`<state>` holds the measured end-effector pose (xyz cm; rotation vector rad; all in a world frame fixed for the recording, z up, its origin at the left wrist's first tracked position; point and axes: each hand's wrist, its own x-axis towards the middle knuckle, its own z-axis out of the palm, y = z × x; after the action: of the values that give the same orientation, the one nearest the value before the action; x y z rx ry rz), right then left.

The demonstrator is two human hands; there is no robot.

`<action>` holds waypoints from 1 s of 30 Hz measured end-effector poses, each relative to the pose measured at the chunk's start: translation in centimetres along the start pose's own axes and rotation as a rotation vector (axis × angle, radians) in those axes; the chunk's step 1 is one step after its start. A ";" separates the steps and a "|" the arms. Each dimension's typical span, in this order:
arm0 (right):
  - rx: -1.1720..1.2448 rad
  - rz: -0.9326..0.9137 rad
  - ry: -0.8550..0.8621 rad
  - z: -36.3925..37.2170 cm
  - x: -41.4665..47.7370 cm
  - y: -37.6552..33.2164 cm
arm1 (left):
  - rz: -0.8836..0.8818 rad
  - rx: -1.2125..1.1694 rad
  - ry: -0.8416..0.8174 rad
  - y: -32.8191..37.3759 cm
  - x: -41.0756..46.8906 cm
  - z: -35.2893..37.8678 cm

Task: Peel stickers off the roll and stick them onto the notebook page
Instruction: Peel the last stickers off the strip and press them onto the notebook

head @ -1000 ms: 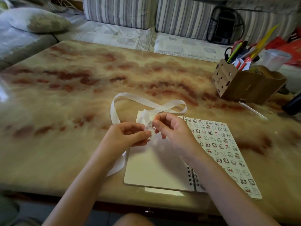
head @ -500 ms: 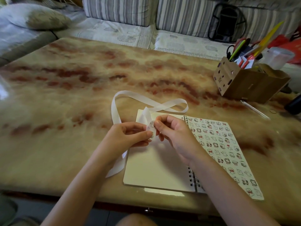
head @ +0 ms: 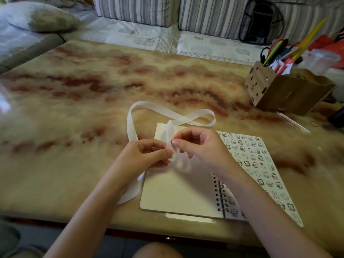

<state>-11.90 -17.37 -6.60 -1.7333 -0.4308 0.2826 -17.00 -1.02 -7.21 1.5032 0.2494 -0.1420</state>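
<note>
Starting nearest, the blank notebook page (head: 176, 190) lies flat at 6 o'clock from the hands. Above it the left hand (head: 147, 155) pinches the sticker strip (head: 132, 125), and the right hand (head: 201, 146) pinches a small sticker (head: 171, 143) at its edge. A hasty pull could tear the sticker or fold it onto itself, and a loose left grip would let the strip slide. The strip's loop trails toward 11 o'clock and might snag. The pen box (head: 286, 92) sits well apart at 2 o'clock.
</note>
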 end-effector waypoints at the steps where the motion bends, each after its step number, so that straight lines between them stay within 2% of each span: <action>1: 0.011 0.007 0.003 0.0 0.0 0.0 | -0.003 -0.003 -0.007 0.0 0.0 0.0; 7: 0.205 0.131 0.041 0.3 -0.2 0.3 | -0.022 -0.011 -0.039 0.1 0.3 -0.2; 15: 0.201 0.186 0.085 0.4 -0.2 0.3 | -0.013 0.028 -0.025 0.1 0.1 -0.1; 26: -0.088 0.045 0.030 -0.3 0.3 -0.7 | 0.021 0.144 0.006 0.2 0.2 0.2; 30: -0.101 0.061 0.042 -0.2 0.5 -0.8 | 0.028 0.160 0.042 0.1 0.4 0.2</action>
<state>-11.48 -17.22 -5.74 -1.8506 -0.3680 0.2717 -16.59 -1.23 -7.16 1.6693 0.2551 -0.1106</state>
